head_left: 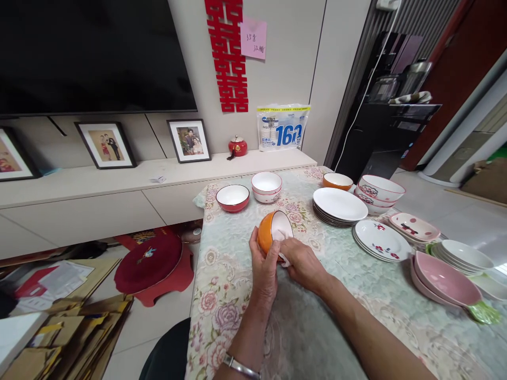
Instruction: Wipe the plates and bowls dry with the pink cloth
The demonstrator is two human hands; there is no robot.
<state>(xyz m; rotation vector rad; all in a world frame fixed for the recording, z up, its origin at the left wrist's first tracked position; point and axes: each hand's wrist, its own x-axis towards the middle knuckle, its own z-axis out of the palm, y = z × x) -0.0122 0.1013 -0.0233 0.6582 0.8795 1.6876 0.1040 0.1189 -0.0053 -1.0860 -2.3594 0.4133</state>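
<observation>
An orange bowl (266, 233) is being wiped above the tabletop (222, 287).
The left hand (264, 266) is wrapping a snug grip around its outside; the right hand (307, 261) is pressing a pinched cloth (282, 235) inside. Wiping seems unfinished here; plates (340, 202) are standing stacked rightward, but whether they are wiped, I cannot tell.

The orange bowl (266, 232) has the glossy, smooth look of glazed ceramic, while the white wipe (284, 260) against it is matt and soft — cloth or paper, I can't tell which from here. The stacked white plates (339, 203) and the pink dish (447, 277) look glazed and smooth too. The stool cushion (148, 261) is plush, its red base (174, 284) smooth plastic. I see dull, matt cardboard (65, 330), a shiny metal bracelet (241, 367) and a glossy plastic bag (282, 129).
</observation>
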